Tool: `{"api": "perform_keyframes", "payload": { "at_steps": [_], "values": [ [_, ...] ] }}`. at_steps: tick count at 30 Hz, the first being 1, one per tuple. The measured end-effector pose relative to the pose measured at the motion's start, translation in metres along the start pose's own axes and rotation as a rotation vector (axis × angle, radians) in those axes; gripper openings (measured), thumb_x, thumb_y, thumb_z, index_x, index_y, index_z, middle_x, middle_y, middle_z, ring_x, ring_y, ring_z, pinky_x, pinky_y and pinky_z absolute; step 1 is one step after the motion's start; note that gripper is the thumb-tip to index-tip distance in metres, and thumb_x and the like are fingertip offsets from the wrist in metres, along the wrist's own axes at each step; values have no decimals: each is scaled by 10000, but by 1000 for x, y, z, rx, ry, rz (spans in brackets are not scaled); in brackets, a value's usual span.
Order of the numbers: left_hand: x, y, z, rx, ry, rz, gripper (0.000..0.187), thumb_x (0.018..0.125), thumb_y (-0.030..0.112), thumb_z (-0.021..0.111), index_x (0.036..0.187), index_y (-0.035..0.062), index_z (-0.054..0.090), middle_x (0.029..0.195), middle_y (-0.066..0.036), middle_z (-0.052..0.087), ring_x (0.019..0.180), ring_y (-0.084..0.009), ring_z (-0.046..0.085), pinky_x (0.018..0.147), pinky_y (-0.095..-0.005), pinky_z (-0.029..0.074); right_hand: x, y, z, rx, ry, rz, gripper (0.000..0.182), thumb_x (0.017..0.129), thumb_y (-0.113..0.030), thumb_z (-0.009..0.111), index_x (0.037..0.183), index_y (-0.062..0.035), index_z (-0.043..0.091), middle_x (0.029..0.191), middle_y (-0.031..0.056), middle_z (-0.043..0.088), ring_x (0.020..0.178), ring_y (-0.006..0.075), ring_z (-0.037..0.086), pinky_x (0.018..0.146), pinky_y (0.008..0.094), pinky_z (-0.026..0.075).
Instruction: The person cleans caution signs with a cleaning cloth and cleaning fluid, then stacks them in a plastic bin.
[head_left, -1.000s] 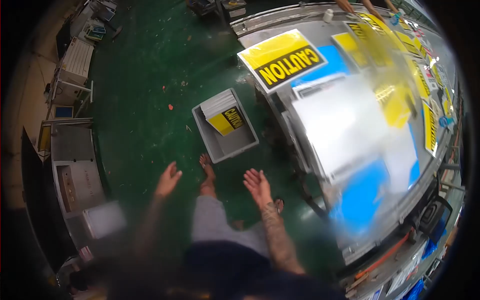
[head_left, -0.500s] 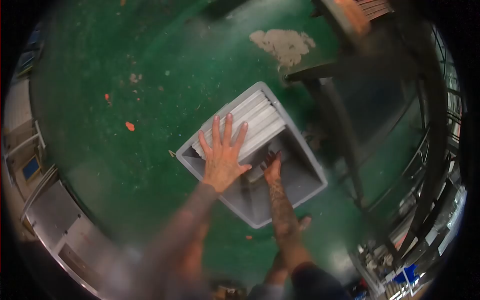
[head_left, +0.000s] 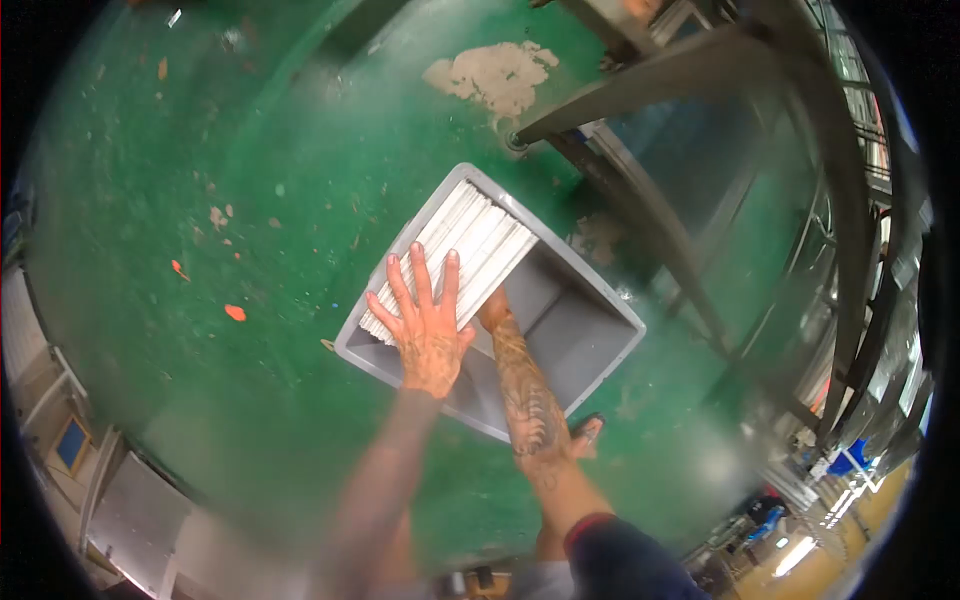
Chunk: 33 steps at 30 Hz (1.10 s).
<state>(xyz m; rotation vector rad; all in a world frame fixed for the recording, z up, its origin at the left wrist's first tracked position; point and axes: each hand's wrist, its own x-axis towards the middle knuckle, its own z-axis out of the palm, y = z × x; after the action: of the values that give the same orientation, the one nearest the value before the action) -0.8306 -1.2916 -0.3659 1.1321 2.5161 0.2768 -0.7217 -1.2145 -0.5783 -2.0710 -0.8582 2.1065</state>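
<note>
Left hand: laid palm down with fingers spread apart across the top edges of the boards; nothing is clamped by the left hand.
Right hand: lowered into the bin, against or close to the right side of the boards; its fingers are hidden, so whether they are closed cannot be told for the right hand.
Boards: stood on edge in a tight row, white edges up, in the left part of the bin; the boards are partly covered by the left hand.
Bin: grey, set on the floor; bare inner wall is shown on the right of the bin.
Foot: placed just outside the bin's near right edge, the foot.
Orange scrap: seen left of the bin, the orange scrap.
Pale patch: seen beyond the bin, the pale patch.
Metal frame: stood right of and beyond the bin, the metal frame.
</note>
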Motion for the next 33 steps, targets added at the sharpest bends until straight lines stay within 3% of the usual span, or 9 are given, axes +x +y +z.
{"api": "perform_keyframes", "payload": {
  "at_steps": [7, 9, 12, 14, 16, 18, 19, 21, 33],
  "values": [
    [-3, 26, -32, 172, -136, -86, 1291, 730, 475, 980, 1772, 239, 255, 1852, -203, 45, 1686, -506, 24, 1196, -860, 152, -203, 13, -203, -22, -274, -180, 893, 1134, -681, 410, 1759, -70, 230, 1823, 156, 264, 1655, 351, 313, 1317, 590, 266],
    [-26, 41, -59, 251, -95, -61, 1264, 750, 456, 970, 1772, 239, 258, 1850, -206, 66, 1687, -500, 42, 1193, -853, 168, -303, 48, -314, 146, -366, -98, 778, 1170, -578, 431, 1742, -70, 291, 1774, 124, 385, 1549, 316, 490, 1249, 467, 408],
    [-96, 63, -93, 282, 62, 34, 1095, 809, 432, 926, 1720, 192, 367, 1831, -226, 148, 1682, -489, 83, 1172, -870, 170, -416, 261, -539, 242, 33, -39, 575, 1180, -404, 513, 1634, -52, 485, 1605, 144, 589, 1389, 278, 642, 1113, 446, 532],
    [-173, 93, -119, 256, 36, 65, 1007, 837, 322, 913, 1688, 144, 405, 1793, -259, 241, 1656, -486, 203, 1246, -715, 258, -537, 295, -629, 580, 484, 236, 622, 1135, -442, 567, 1628, -71, 491, 1595, 156, 589, 1368, 359, 640, 1089, 540, 544],
    [-253, 115, -134, 177, -92, 28, 947, 879, 287, 879, 1664, 56, 402, 1743, -340, 269, 1610, -510, 291, 1287, -548, 328, -582, 306, -692, 627, 567, 371, 616, 1129, -446, 576, 1608, -64, 509, 1566, 155, 606, 1349, 348, 652, 1079, 526, 549],
    [-325, 117, -128, -328, -269, 63, 798, 950, 296, 824, 1602, -4, 474, 1581, -323, 525, 1444, -435, 554, 1224, -510, 442, -598, 300, -747, 578, 533, 402, 610, 1124, -450, 586, 1587, -58, 527, 1537, 154, 624, 1330, 336, 663, 1070, 512, 555],
    [-360, 152, -126, -349, -299, -232, 710, 1009, 344, 770, 1573, -8, 520, 1499, -243, 631, 1347, -353, 638, 1178, -481, 492, -608, 296, -774, 559, 511, 398, 608, 1122, -453, 590, 1577, -54, 536, 1522, 154, 633, 1320, 331, 669, 1066, 504, 557],
    [-390, 258, -101, -294, -522, -290, 672, 1019, 348, 751, 1549, -6, 537, 1474, -238, 640, 1321, -345, 644, 1156, -473, 499, -626, 285, -827, 514, 459, 358, 603, 1116, -457, 600, 1557, -48, 554, 1493, 153, 650, 1301, 320, 680, 1056, 490, 563],
    [-370, 1004, 155, -552, -1067, 550, 491, 1082, 375, 636, 1401, 1, 637, 1326, -203, 697, 1164, -297, 679, 1027, -424, 535, -614, 182, -1104, -22, 333, 19, 590, 1085, -484, 657, 1434, -8, 662, 1318, 149, 755, 1186, 253, 748, 1001, 403, 596]
  ]
}}
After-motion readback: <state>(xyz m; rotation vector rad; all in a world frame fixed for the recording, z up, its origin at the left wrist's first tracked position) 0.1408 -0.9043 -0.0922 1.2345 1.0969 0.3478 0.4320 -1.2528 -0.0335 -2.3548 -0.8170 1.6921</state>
